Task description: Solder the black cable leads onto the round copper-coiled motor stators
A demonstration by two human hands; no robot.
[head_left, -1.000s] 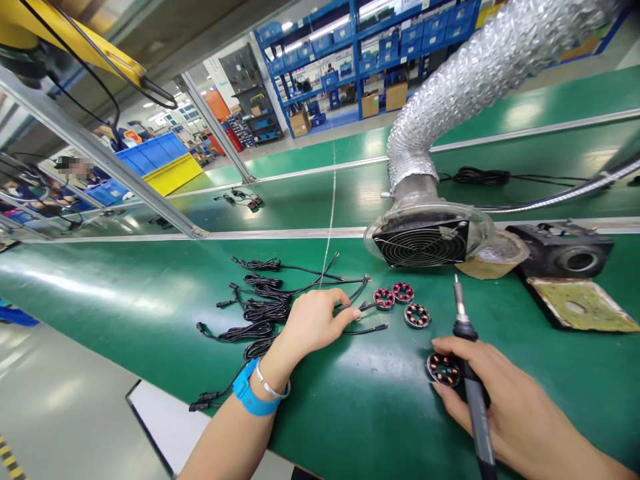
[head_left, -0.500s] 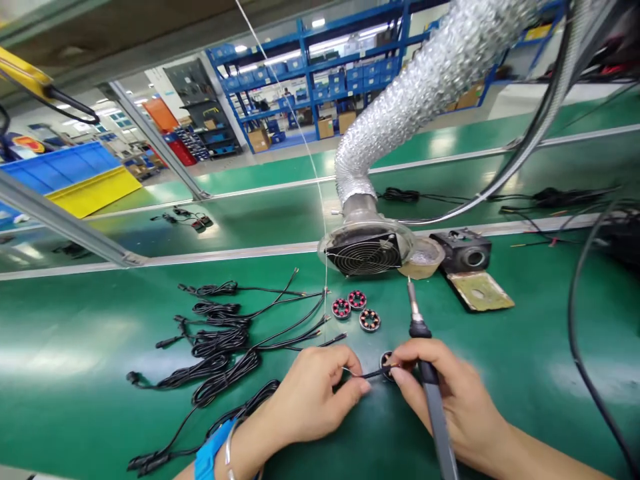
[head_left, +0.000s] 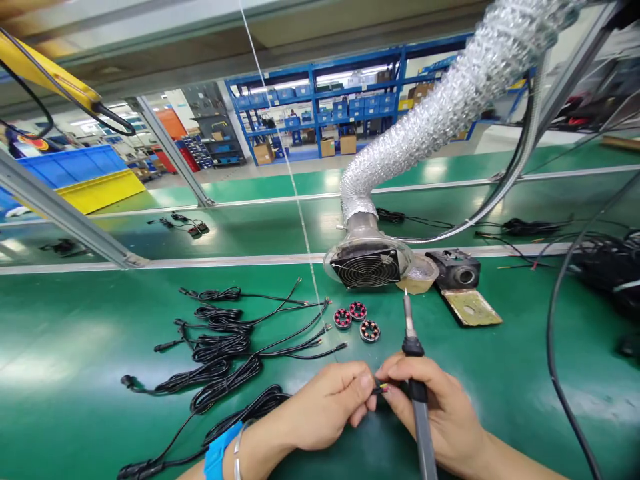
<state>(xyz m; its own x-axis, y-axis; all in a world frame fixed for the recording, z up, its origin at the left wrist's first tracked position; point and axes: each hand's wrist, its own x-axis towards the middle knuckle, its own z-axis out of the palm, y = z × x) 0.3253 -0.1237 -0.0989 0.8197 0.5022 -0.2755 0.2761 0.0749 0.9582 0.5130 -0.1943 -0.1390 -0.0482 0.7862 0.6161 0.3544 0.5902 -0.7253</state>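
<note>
My left hand [head_left: 333, 405] is closed, its thumb and fingers pinching a black cable [head_left: 379, 389] close to its end, where short coloured wires stick out. My right hand [head_left: 445, 407] grips a soldering iron [head_left: 423, 433], whose metal tip points up and away from me. The right thumb and forefinger meet around the coloured wire ends, beside the left fingertips. Just beyond the hands lie three small ring-shaped motor stators: two with red teeth [head_left: 343, 319] [head_left: 357, 311] and one with copper-coloured windings [head_left: 370, 331]. A thin pale strand [head_left: 301, 220] hangs from above toward the left hand.
Several coiled black cables [head_left: 220, 347] lie at left. Behind the stators sit a round fume-extractor hood [head_left: 367, 267] with a silver duct [head_left: 415, 143], a shallow dish [head_left: 420, 273], and a soldering iron stand [head_left: 457, 270] with a yellowish sponge [head_left: 471, 307]. A thick black cord [head_left: 553, 320] curves at right.
My hands have come together at the cable end, the left moving right. A stator that showed behind the right fingertips is now hidden. The view has tilted up slightly.
</note>
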